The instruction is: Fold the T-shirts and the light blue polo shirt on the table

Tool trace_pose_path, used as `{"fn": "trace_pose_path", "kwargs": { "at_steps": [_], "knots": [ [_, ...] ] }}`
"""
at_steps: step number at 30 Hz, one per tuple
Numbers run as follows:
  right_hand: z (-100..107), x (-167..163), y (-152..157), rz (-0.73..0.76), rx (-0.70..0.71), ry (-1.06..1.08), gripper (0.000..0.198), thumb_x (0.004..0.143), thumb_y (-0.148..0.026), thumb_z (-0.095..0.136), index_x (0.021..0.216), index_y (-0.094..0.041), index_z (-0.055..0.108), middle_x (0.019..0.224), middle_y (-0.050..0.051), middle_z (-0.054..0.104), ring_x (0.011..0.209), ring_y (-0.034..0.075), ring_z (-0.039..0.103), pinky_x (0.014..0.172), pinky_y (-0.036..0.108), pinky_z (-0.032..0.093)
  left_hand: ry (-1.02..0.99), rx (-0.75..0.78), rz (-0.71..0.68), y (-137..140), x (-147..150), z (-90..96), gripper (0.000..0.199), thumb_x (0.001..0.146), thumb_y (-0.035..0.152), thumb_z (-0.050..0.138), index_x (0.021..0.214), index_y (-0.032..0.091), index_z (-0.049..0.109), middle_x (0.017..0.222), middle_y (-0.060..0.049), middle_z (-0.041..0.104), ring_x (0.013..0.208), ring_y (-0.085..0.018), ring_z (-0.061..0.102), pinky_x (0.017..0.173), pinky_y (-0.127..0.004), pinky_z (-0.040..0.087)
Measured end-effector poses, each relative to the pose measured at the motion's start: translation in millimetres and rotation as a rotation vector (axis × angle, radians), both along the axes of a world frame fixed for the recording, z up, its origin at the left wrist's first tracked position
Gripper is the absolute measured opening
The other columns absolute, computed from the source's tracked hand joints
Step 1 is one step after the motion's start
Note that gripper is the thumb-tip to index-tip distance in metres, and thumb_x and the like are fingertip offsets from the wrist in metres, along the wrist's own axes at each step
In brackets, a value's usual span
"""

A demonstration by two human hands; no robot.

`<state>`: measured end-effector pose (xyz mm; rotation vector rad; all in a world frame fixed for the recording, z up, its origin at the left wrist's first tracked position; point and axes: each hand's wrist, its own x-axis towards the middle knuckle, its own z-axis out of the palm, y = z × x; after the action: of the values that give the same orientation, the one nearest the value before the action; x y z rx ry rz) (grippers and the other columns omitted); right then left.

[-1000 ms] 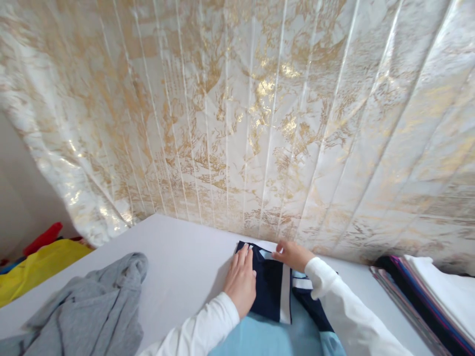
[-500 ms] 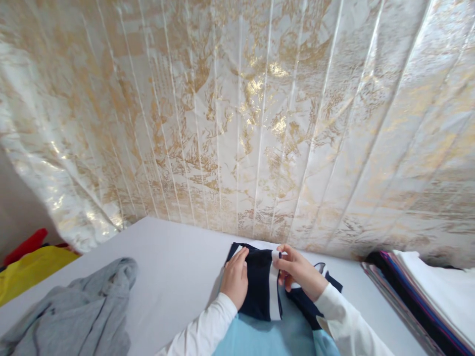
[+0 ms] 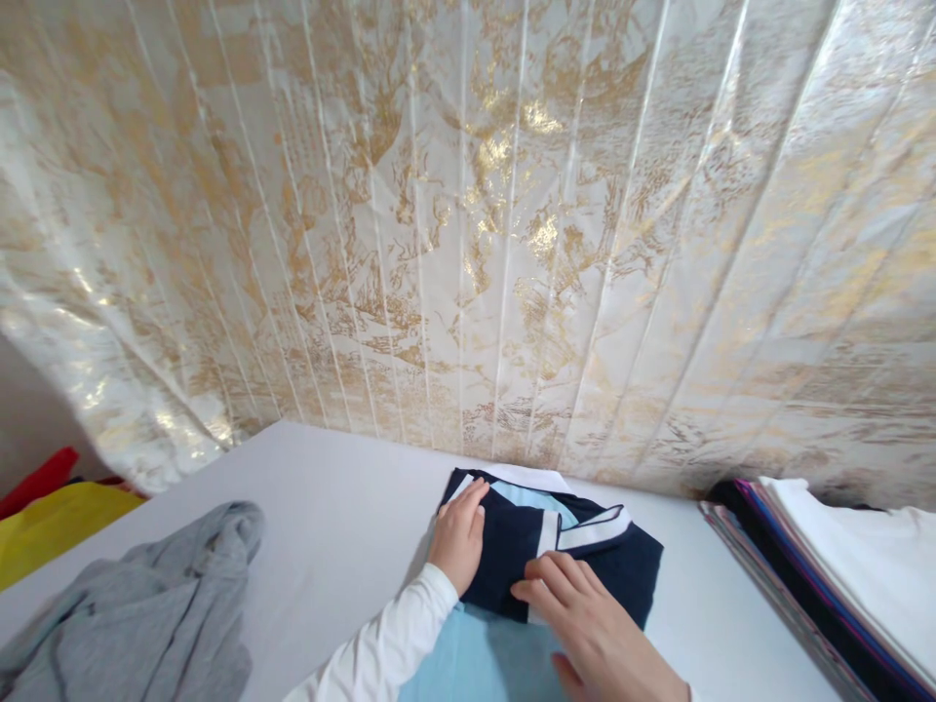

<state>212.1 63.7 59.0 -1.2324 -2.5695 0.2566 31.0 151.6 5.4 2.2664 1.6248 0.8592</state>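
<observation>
A navy and light-blue shirt (image 3: 512, 648) with white stripes lies before me on the white table. A navy part with a white band (image 3: 504, 531), which looks like a sleeve, is folded inward over its upper body. My left hand (image 3: 458, 534) rests flat on the left side of this fold, its fingers stretched out. Over the fold's lower right, my right hand (image 3: 585, 609) is loosely bent, with the thumb apart and nothing visible in its grasp. It hides part of the white band. The striped white collar edge (image 3: 596, 526) shows beyond the right hand.
A stack of folded clothes (image 3: 840, 575), white on top, lies at the right. On the left is a crumpled grey garment (image 3: 146, 604). Yellow cloth (image 3: 62, 526) and red cloth (image 3: 36, 483) show at the far left. A gold-patterned curtain (image 3: 468, 244) hangs behind the table.
My right hand has let go of the white band and moved down toward me. The navy shoulder and collar edge on the right now lie spread out. My left hand stays on the fold.
</observation>
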Motion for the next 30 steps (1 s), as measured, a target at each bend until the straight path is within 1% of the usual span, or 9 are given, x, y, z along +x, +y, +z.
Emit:
{"fn": "trace_pose_path", "kwargs": {
  "at_steps": [3,7,10,13,17,20,24,27,30],
  "knots": [
    [-21.4,-4.3,-1.8,0.01,0.119,-0.029,0.041,0.066,-0.001,0.047,0.098,-0.024,0.056,0.092,0.003,0.059,0.087,0.021,0.05,0.078,0.033,0.039,0.012,0.0,0.007,0.7,-1.0,0.0,0.041,0.091,0.01,0.029,0.124,0.017,0.054,0.134,-0.005,0.052,0.124,-0.012,0.046,0.105,-0.029,0.036],
    [-34.9,-6.3,-1.5,0.066,0.194,-0.073,0.032,0.065,-0.001,0.049,0.088,-0.023,0.056,0.084,0.001,0.059,0.078,0.018,0.05,0.072,0.03,0.037,0.09,-0.009,-0.045,-2.7,1.1,1.6,0.034,0.092,0.019,0.04,0.121,0.018,0.057,0.139,-0.007,0.046,0.129,-0.019,0.04,0.108,-0.039,0.032],
    [-25.9,-2.7,-2.9,0.02,0.095,-0.106,0.038,0.058,0.0,0.047,0.086,-0.023,0.056,0.085,0.0,0.06,0.078,0.018,0.052,0.072,0.029,0.037,0.157,-0.025,-0.095,-5.7,1.9,4.8,0.041,0.088,0.025,0.05,0.128,0.017,0.052,0.144,-0.01,0.037,0.133,-0.023,0.033,0.109,-0.045,0.028],
    [-6.0,12.3,4.4,-0.057,-0.012,-0.027,0.045,0.052,0.003,0.041,0.084,-0.024,0.057,0.09,-0.001,0.061,0.086,0.017,0.053,0.075,0.027,0.038,0.205,-0.042,-0.125,-7.7,1.2,7.0,0.047,0.089,0.031,0.05,0.134,0.016,0.046,0.147,-0.012,0.031,0.136,-0.025,0.028,0.109,-0.046,0.026],
    [10.4,36.4,32.6,-0.251,0.088,0.038,0.042,0.064,0.004,0.036,0.087,-0.023,0.059,0.092,0.003,0.06,0.09,0.02,0.052,0.08,0.031,0.039,0.241,-0.057,-0.134,-8.6,0.4,6.9,0.05,0.092,0.039,0.046,0.136,0.015,0.043,0.148,-0.012,0.027,0.137,-0.025,0.024,0.11,-0.046,0.024],
    [3.3,40.5,53.5,-0.3,0.092,0.028,0.041,0.067,0.0,0.04,0.097,-0.02,0.059,0.099,0.005,0.062,0.095,0.022,0.051,0.083,0.034,0.039,0.266,-0.068,-0.135,-9.0,0.2,6.9,0.053,0.092,0.041,0.045,0.138,0.015,0.041,0.149,-0.012,0.025,0.138,-0.026,0.022,0.11,-0.046,0.024],
    [-11.7,34.6,63.2,-0.359,0.033,-0.042,0.057,0.061,0.001,0.042,0.113,-0.017,0.056,0.103,0.007,0.064,0.099,0.024,0.051,0.085,0.036,0.035,0.32,-0.061,-0.134,-10.1,0.8,7.2,0.057,0.091,0.045,0.045,0.139,0.015,0.038,0.15,-0.013,0.022,0.138,-0.026,0.02,0.11,-0.046,0.023],
    [-6.4,42.4,59.6,-0.402,0.005,-0.138,0.051,0.061,0.003,0.041,0.101,-0.019,0.064,0.098,0.006,0.067,0.096,0.024,0.052,0.081,0.036,0.033,0.323,-0.044,-0.129,-10.2,1.6,6.3,0.058,0.091,0.046,0.045,0.139,0.015,0.038,0.149,-0.012,0.024,0.138,-0.026,0.021,0.11,-0.047,0.024],
    [13.9,62.9,52.2,-0.402,-0.068,-0.261,0.039,0.066,0.003,0.04,0.077,-0.022,0.068,0.086,0.005,0.069,0.088,0.023,0.053,0.075,0.034,0.032,0.304,-0.051,-0.135,-9.4,1.3,7.4,0.056,0.092,0.047,0.042,0.139,0.016,0.039,0.149,-0.012,0.026,0.138,-0.026,0.021,0.11,-0.046,0.024]
  ]
}}
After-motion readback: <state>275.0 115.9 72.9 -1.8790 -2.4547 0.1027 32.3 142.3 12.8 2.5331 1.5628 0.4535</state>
